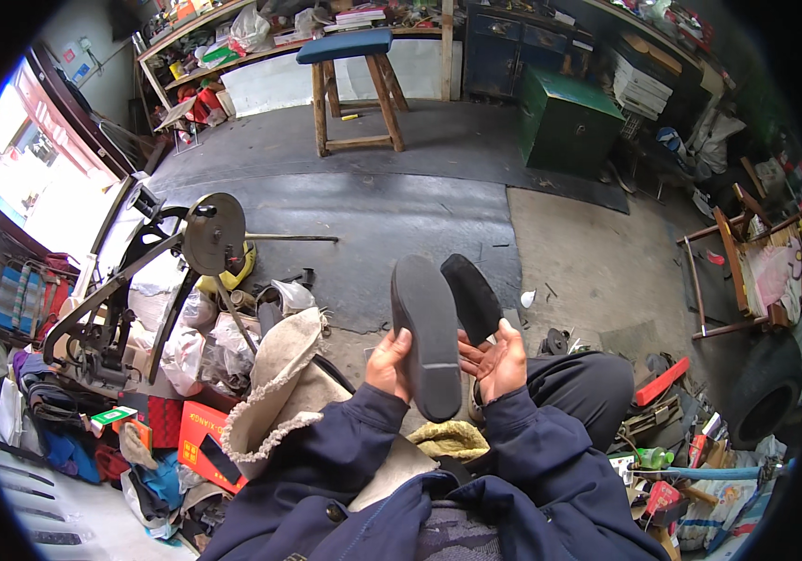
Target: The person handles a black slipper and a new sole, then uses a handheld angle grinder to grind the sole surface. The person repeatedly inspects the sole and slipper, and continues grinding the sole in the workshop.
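A dark shoe point(424, 323) is held upright in front of me, its flat grey-black sole and low heel turned toward me. My left hand point(388, 368) is closed on its left edge, thumb along the side. Just right of it, a second black shoe point(472, 297) leans up and to the left, its dark side showing. My right hand point(496, 366) grips its lower end between thumb and fingers, with some fingertips near the first shoe's edge. Below the shoes a yellow fuzzy cloth point(448, 439) lies in my lap, beside a beige canvas piece point(279, 383) with frayed edges.
A hand-cranked sewing machine point(214, 234) stands at left among plastic bags. Ahead are a blue-topped wooden stool point(345, 45) and a green chest point(569, 122). A wooden-framed chair point(747, 262) and tyre point(766, 388) are at right. Loose clutter, including a red box point(205, 441), flanks me.
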`<move>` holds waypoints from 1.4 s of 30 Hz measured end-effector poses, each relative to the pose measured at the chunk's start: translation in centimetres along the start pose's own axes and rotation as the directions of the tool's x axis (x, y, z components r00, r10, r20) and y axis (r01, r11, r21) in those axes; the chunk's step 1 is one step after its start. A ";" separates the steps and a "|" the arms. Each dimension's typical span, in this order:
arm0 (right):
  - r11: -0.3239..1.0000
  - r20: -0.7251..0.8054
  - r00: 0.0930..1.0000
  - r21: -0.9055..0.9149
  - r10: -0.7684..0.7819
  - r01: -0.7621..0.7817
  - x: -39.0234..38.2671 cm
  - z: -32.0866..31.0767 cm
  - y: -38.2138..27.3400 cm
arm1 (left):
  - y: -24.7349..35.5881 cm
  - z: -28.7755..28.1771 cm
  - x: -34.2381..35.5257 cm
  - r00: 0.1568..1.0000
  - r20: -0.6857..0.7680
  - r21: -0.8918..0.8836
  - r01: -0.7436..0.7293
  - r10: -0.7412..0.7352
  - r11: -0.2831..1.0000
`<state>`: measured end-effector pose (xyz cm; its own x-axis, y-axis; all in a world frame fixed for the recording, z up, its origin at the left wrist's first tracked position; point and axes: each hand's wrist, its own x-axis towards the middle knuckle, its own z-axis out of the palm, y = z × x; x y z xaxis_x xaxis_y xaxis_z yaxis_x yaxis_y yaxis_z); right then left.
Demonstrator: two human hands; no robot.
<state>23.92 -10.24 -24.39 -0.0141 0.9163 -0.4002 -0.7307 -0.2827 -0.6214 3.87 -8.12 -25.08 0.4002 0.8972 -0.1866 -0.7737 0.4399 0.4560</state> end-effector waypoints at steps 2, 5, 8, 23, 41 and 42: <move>0.997 0.054 0.999 0.073 -0.002 -0.002 -0.2 0.0 -0.2 | 1.1 -0.6 0.8 0.990 -0.125 0.020 -0.066 0.068 0.998; 0.991 0.086 0.996 0.133 -0.002 -0.009 -0.3 0.1 -0.4 | 2.8 -1.9 3.1 0.952 -0.270 0.082 -0.128 0.146 0.988; 0.988 0.025 1.000 0.157 -0.004 0.000 -0.1 0.0 -0.4 | 4.8 -3.0 6.5 0.950 -0.243 0.121 -0.173 0.198 0.977; 0.983 -0.123 0.992 0.178 -0.011 0.033 1.3 -2.3 -0.1 | 5.0 -9.7 15.0 0.944 -0.324 -0.055 0.052 -0.067 0.997; 0.992 -0.109 0.993 0.126 0.034 -0.020 2.1 -1.2 1.1 | -0.4 -8.1 1.7 0.885 -0.430 0.548 0.102 0.176 0.830; 0.990 -0.057 0.998 0.142 0.030 -0.022 2.0 -1.2 1.2 | -1.2 -8.5 1.3 0.829 -0.523 0.593 0.185 0.199 0.784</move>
<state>23.87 -9.08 -26.76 0.0027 0.8898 -0.4564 -0.8200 -0.2593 -0.5103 1.15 -7.13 -33.29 -0.0792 0.8513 -0.5186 -0.2414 0.4884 0.8386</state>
